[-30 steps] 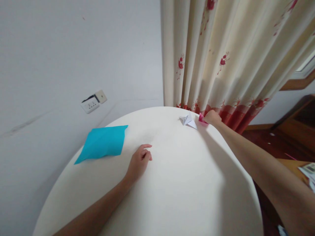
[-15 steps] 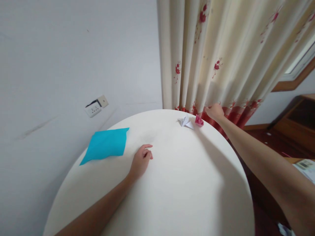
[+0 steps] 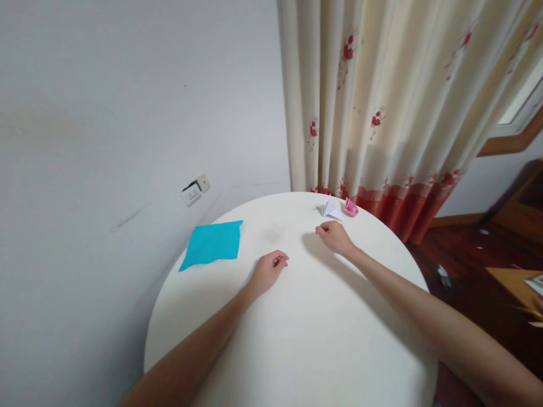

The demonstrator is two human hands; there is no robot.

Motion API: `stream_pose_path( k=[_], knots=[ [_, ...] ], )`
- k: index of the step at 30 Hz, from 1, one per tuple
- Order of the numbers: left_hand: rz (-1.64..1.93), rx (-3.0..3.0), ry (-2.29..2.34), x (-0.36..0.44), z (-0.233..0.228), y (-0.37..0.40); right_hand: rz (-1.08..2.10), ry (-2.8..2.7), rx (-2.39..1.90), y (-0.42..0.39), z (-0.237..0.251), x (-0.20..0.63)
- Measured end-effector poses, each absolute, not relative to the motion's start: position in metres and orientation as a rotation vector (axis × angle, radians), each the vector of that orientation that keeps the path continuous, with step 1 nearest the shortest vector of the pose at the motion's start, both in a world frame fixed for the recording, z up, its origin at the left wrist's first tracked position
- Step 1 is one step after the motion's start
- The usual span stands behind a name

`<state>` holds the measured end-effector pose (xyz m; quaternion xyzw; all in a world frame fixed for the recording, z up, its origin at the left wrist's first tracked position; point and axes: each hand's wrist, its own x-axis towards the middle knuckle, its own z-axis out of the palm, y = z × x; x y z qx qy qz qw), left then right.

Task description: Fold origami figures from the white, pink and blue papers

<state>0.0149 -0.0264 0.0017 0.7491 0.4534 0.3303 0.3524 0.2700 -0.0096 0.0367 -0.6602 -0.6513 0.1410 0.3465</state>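
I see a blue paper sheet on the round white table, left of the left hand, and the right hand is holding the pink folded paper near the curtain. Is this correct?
Not quite. In the head view the right hand holds nothing; the pink folded paper lies apart from it on the table, near the curtain. The blue paper sheet is indeed left of the left hand.

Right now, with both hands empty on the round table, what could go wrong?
1. The pink folded piece sits close to the far rim of the table, by the curtain; a nudge could tip it off.
2. The white folded piece lies just beyond the right hand; a careless reach might crush it.
3. The blue sheet lies near the rim, left of the left hand, and could slide off.
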Motion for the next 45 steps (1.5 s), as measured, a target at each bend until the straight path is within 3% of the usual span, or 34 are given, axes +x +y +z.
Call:
stream_pose_path(
  k=[6,16,20,25,31,39,45],
  knots=[
    [0.855,1.97,1.126,0.011,-0.001,-0.027,0.396,-1.772,-1.737,-0.027,-0.001,0.225],
    [0.852,2.112,1.125,-0.002,-0.004,-0.011,0.375,-1.82,-1.76,-0.038,-0.005,0.223],
    [0.971,2.269,1.497,-0.049,0.02,0.023,0.395,-1.819,-1.732,-0.04,-0.005,0.224],
    [1.06,2.043,2.037,-0.128,0.038,0.06,0.388,-1.822,-1.71,-0.042,-0.006,0.225],
    [0.807,1.941,2.238,-0.172,0.021,0.07,0.389,-1.819,-1.695,-0.043,-0.006,0.225],
    [0.527,2.117,2.071,-0.119,0.004,0.063,0.43,-1.801,-1.674,-0.042,-0.005,0.229],
    [0.374,2.485,1.782,-0.032,-0.003,0.003,0.453,-1.753,-1.622,-0.038,-0.005,0.232]
  ],
)
